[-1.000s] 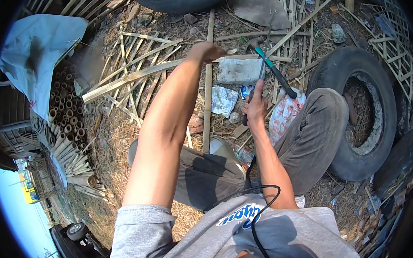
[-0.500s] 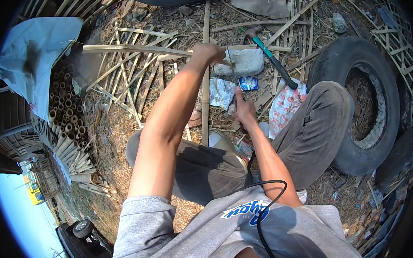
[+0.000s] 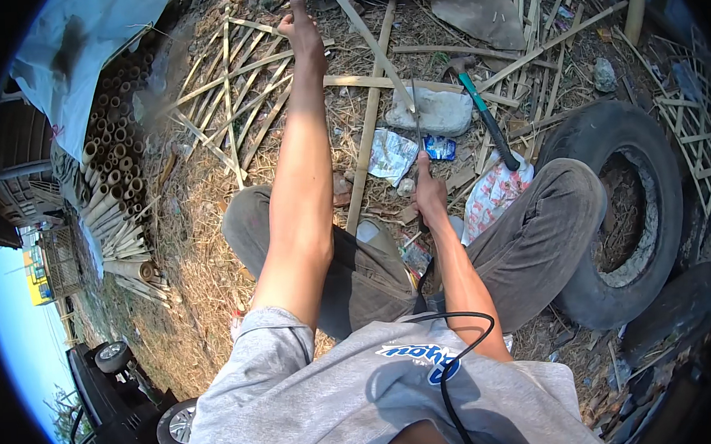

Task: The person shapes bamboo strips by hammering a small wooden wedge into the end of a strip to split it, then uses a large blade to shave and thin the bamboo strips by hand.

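My right hand grips a knife, its thumb along the back of it. The thin knife blade points away from me, over a pale stone block. A pale bamboo strip slants from the far edge down to the block, its near end beside the blade. My left hand is raised at the far left with the thumb apart and a finger stretched out. It appears free of the strip, with a gap between them. My left arm is extended.
A hammer with a green and black handle lies right of the block, near a blue packet and a patterned cloth. Crossed bamboo strips lie at left, stacked bamboo tubes beyond. An old tyre stands by my right knee.
My left hand has let go of the bamboo strip and moved away to the far left. The strip has swung from lying crosswise to pointing away from me. The right hand keeps the knife.
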{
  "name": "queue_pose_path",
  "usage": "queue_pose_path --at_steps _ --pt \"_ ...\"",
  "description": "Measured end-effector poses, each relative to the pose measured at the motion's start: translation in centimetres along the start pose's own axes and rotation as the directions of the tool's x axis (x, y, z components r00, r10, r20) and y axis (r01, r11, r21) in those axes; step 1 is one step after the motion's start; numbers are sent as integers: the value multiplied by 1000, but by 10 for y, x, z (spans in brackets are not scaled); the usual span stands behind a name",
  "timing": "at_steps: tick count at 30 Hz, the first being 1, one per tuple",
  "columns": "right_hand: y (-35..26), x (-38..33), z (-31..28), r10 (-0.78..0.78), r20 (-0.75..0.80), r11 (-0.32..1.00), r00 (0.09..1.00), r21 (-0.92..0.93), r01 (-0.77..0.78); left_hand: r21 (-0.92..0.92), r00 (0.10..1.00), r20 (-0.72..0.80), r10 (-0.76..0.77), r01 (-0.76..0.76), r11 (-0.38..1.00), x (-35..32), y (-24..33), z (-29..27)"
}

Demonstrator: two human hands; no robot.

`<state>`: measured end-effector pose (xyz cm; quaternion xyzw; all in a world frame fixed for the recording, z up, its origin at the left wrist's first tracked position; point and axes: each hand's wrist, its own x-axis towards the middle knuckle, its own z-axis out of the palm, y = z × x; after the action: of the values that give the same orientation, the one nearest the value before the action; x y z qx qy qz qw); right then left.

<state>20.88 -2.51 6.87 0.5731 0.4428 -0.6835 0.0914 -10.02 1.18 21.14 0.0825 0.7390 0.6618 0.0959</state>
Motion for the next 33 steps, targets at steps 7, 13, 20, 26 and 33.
queue_pose_path --at_steps 7,13,20,26,33 --pt "28 45 7 -178 -255 975 950 -176 135 244 926 118 -359 324 914 53 -142 56" --pt "35 55 1 -180 -231 977 956 -157 146 316 859 262 -441 355 880 49 -199 80" --pt "21 26 5 -102 -159 982 982 -172 74 9 765 478 -432 487 873 38 -167 86" --pt "34 22 4 -205 -203 972 958 -159 174 -627 886 449 -112 402 667 -18 -122 57" --pt "21 25 2 -260 -247 966 933 -58 254 -598 929 369 29 214 772 -100 -104 40"
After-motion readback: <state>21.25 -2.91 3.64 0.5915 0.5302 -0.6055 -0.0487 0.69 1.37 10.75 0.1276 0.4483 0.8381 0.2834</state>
